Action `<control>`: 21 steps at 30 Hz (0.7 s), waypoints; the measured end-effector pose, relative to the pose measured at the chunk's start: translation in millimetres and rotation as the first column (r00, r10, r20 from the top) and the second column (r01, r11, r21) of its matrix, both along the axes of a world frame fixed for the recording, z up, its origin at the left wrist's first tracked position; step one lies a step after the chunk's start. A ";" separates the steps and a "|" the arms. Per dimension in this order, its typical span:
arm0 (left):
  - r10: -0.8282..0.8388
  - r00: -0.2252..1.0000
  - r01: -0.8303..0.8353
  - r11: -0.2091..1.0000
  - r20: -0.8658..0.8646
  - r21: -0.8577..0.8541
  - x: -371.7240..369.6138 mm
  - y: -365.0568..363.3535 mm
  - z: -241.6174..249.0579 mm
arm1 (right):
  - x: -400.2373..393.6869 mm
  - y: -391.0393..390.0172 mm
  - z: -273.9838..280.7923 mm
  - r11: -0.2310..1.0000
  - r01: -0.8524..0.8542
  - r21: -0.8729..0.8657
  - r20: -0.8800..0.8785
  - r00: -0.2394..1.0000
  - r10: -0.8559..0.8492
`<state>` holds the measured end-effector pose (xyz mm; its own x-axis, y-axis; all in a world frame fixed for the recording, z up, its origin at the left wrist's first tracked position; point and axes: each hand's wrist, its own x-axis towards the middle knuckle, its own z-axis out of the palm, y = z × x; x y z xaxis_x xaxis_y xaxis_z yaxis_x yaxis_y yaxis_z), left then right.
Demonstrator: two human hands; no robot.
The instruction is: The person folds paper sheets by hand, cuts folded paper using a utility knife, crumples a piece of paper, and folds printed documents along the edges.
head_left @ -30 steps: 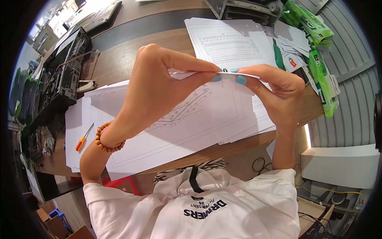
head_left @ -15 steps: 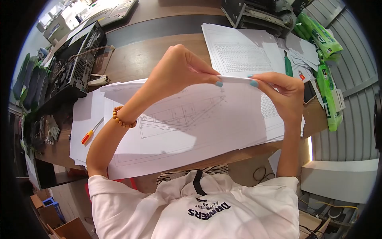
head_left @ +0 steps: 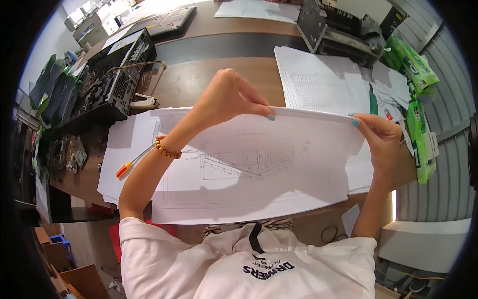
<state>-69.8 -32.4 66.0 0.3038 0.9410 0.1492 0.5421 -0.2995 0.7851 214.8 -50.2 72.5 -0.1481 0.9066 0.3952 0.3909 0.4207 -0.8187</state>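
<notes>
A large white sheet with a technical drawing lies in front of me, its far edge raised and folded into a narrow strip. My left hand, with a beaded bracelet on the wrist, pinches that edge near its middle. Farther right, my right hand grips the same edge by the sheet's right corner, thumb and fingers closed on it. Under the sheet, more papers stick out on the left. A screwdriver with a red and yellow handle rests on them beside my left forearm.
An opened black computer case stands at the left. Printed sheets lie at the back right, below a dark metal machine. Green packages line the right edge. A laptop-like device lies at the far back.
My right hand has slid right along the sheet's edge, away from my left hand, which keeps its pinch. The gap between them has widened and the drawing shows flatter. The camera view has shifted.
</notes>
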 end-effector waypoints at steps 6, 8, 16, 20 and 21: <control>0.005 1.000 -0.005 1.000 -0.026 -0.012 -20.0 22.6 -27.6 | 41.4 27.3 -19.4 0.996 0.045 -0.073 -0.051 0.997 -0.049; 0.003 1.000 -0.003 1.000 -0.013 -0.022 -24.7 29.9 -41.0 | 44.7 34.0 -22.5 0.994 0.050 -0.099 -0.122 0.991 -0.062; -0.002 0.998 -0.001 0.998 -0.068 -0.056 -38.4 40.9 -59.2 | 90.0 64.7 -46.5 0.987 0.075 -0.143 -0.107 0.990 -0.091; -0.034 0.995 0.034 0.999 -0.089 0.001 -52.5 41.2 -74.7 | 115.9 79.7 -60.1 0.981 0.075 -0.178 -0.165 0.981 -0.105; -0.034 0.995 0.034 0.999 -0.092 0.000 -55.0 40.7 -79.4 | 118.0 81.2 -62.7 0.981 0.075 -0.179 -0.168 0.980 -0.105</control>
<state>-124.8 8.3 -13.4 0.3485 0.9295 0.1207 0.6016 -0.3206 0.7316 332.8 30.9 9.9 -0.0047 0.9694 0.2455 0.2639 0.2380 -0.9347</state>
